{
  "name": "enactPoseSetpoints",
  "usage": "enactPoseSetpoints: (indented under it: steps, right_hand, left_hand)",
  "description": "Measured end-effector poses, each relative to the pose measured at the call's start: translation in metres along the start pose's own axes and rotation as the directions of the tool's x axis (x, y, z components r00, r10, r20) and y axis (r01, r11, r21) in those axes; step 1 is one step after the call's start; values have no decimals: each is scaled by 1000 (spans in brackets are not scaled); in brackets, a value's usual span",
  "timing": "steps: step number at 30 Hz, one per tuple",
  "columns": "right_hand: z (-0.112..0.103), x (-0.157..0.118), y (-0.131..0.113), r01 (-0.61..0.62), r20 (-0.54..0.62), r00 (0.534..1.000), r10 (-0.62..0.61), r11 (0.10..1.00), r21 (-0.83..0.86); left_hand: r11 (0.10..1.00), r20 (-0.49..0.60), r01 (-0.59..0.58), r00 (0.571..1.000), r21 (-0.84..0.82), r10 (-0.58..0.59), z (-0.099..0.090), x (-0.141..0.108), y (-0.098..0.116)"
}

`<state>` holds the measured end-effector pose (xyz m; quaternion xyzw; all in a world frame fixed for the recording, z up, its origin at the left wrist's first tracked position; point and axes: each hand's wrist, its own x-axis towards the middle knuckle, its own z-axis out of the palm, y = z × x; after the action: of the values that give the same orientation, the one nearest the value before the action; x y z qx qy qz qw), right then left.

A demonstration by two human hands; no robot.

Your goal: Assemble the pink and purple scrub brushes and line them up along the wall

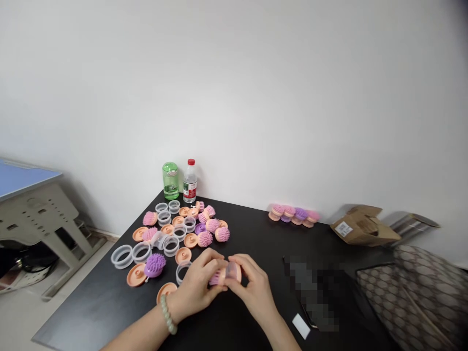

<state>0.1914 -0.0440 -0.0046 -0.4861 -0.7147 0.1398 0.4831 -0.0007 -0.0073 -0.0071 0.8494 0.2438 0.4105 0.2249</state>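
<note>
Above the near part of the black table (234, 234), my left hand (199, 282), with a beaded bracelet at the wrist, is closed on the bristle end of a pink-bristled brush (218, 277). My right hand (252, 285) grips the other end, where a clear plastic ring and an orange base (238, 273) show. Fingers cover part of the join. Just left of my left hand lie a clear ring (179, 275) and an orange disc (167, 288). A purple brush head (155, 264) rests farther left beside another orange disc (136, 275).
Several clear rings, orange discs and pink brush heads (205, 239) spread over the table's left half. A green bottle (170, 181) and a water bottle (189, 183) stand by the wall. Assembled brushes (288, 212) line up at the back; a cardboard box (361, 226) and patterned bag (420, 292) lie right.
</note>
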Motion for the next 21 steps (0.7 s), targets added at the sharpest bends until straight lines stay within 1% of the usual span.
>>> enactPoseSetpoints:
  steps: [2, 4, 6, 8, 11, 13, 15, 18, 21]
  right_hand:
    - [-4, 4, -2, 34, 127, 992, -27, 998, -49]
    - [-7, 6, -6, 59, 210, 977, -39, 994, -93]
    - [-6, 6, -10, 37, 216, 976, -10, 992, -118]
    - [-4, 5, -10, -17, 191, 981, 37, 994, -103]
    - [-3, 10, 3, -147, 120, 981, 153, 987, -61]
    - [-7, 19, 24, -247, 27, 968, 250, 966, -70]
    - [-14, 34, 53, -331, -72, 943, 325, 937, -108]
    - [-25, 60, 101, -470, -211, 877, 432, 864, -183]
    - [-32, 85, 143, -559, -304, 821, 484, 790, -252]
  left_hand:
    - [998, 0, 45, 999, 47, -45, 1, 0, -4]
    - [996, -47, 66, 997, 62, -63, 2, 0, -10]
    - [996, -60, 64, 996, 66, -60, 4, -1, -15]
    - [996, -62, 46, 997, 71, -41, 5, -2, -17]
    - [995, -91, 42, 995, 87, -34, 4, -2, -14]
    - [992, -124, 58, 991, 114, -44, 4, -2, -12]
    - [985, -149, 78, 987, 152, -56, 3, -2, -12]
    - [973, -139, 94, 988, 212, -65, 6, -5, -16]
    - [966, -150, 80, 988, 245, -43, 14, -9, -25]
